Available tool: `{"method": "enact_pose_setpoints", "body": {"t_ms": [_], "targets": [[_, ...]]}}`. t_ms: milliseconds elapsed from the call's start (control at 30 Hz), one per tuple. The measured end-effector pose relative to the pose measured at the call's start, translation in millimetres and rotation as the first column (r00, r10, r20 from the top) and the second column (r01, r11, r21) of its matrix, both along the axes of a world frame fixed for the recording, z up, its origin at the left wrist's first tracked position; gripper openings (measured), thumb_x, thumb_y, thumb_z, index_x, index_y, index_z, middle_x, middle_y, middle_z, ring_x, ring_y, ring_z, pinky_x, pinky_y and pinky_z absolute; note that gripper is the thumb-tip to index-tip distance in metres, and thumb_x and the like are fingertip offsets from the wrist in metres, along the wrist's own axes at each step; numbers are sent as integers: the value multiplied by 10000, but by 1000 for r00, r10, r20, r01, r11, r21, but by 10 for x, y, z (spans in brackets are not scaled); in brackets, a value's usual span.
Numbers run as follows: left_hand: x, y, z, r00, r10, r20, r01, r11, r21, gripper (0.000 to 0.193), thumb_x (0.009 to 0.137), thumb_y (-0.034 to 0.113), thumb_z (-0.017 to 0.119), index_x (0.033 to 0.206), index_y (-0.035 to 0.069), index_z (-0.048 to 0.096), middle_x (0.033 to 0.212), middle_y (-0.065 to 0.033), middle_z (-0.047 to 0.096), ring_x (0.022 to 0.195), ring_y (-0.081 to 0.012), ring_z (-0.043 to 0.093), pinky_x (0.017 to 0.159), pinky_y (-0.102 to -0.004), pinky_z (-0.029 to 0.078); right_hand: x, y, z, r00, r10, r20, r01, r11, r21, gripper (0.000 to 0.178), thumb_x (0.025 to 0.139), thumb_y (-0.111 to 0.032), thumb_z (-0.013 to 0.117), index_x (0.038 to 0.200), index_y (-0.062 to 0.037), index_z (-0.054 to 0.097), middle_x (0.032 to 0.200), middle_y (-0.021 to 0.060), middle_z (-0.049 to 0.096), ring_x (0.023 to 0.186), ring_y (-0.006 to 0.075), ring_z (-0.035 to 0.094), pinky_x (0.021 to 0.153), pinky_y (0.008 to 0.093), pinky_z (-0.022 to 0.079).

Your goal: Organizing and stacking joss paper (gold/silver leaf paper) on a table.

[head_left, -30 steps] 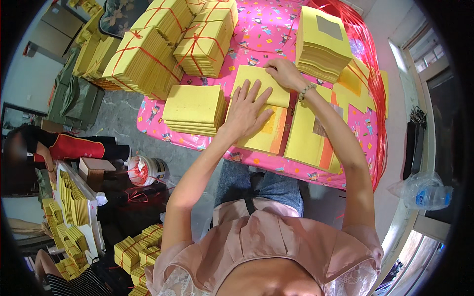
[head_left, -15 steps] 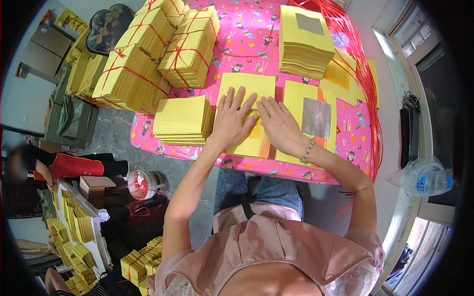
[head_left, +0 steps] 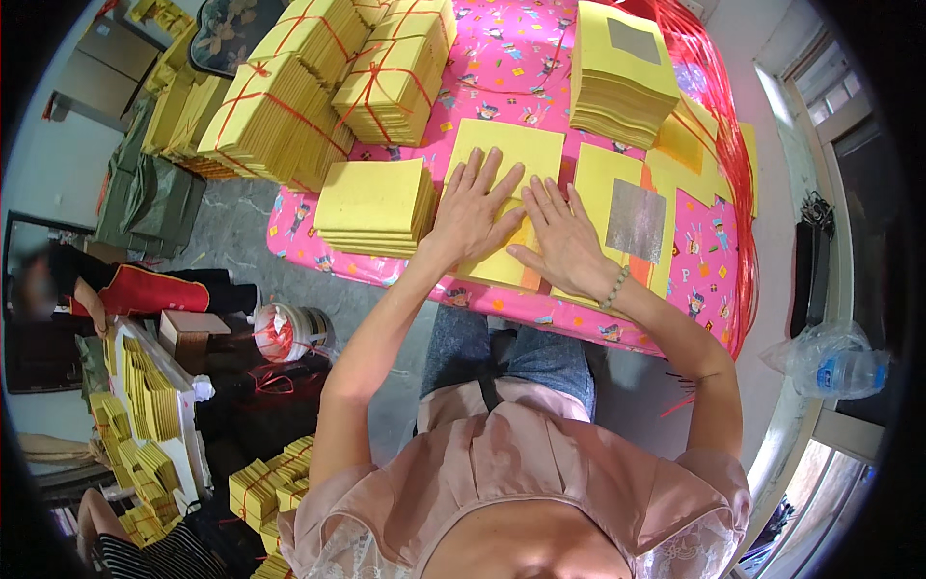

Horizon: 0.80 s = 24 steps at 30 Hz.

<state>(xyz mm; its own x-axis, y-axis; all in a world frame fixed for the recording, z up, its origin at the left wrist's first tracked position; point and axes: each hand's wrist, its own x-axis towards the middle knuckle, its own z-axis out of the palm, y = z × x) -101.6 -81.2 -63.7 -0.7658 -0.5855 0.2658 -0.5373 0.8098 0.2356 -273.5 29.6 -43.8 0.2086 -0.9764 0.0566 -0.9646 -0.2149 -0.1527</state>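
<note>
My left hand (head_left: 476, 210) lies flat with its fingers spread on a folded yellow paper sheet (head_left: 526, 143) at the table's near side. Beside it, my right hand (head_left: 569, 239) presses flat on the same paper, its thumb held away from the fingers. Under and between the hands shows yellow paper with an orange patch (head_left: 526, 261). Right of them lie yellow sheets (head_left: 593, 198) bearing a silver square (head_left: 637, 222) over an orange band. Just left of my left hand sits a low pile of folded yellow paper (head_left: 371, 198).
The pink patterned tablecloth (head_left: 511, 58) covers the table. Red-tied yellow paper bundles (head_left: 280, 116) stand at the far left, a tall paper stack (head_left: 622, 72) at the far right. Red strands (head_left: 738, 193) hang over the right edge. Another person (head_left: 145, 289) is at the left.
The whole view has shifted, so the table sits higher and further right. My right hand has slid slightly toward me over the paper and its thumb has spread. My left hand stays on the paper.
</note>
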Motion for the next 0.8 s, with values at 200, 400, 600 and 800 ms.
{"method": "enact_pose_setpoints", "body": {"t_ms": [200,400,600,800], "targets": [[121,97,13,996,94,-4,-94,992,-80,763,960,557,474,1524,58,354,1567,-284,278,1475,-450,212,1202,-526,184,1,0,-7,1000,-15,-12,15,1000,10,854,976,-583,435,1517,59,281,1590,236,268,1508,350,186,1228,494,95],[161,90,7,995,99,35,-101,992,80,750,978,529,469,1556,86,290,1578,-307,222,1479,-465,187,1192,-545,199,0,-25,70,999,15,-28,-14,1000,15,826,989,-567,432,1508,61,298,1583,248,268,1492,375,214,1217,515,133],[163,112,0,994,100,33,-103,990,94,747,979,526,462,1563,98,275,1590,-294,204,1489,-455,165,1198,-549,182,65,-32,-24,996,-30,-81,25,998,-62,740,996,-560,415,1513,-33,365,1563,210,344,1460,353,302,1198,509,191],[188,45,-17,993,112,29,-115,986,120,702,996,490,433,1562,103,281,1596,-280,207,1490,-446,171,1199,-542,184,-38,-233,67,995,22,-98,-40,982,-185,490,943,-324,594,1341,-41,552,1386,178,544,1274,330,518,1057,470,407]]}}
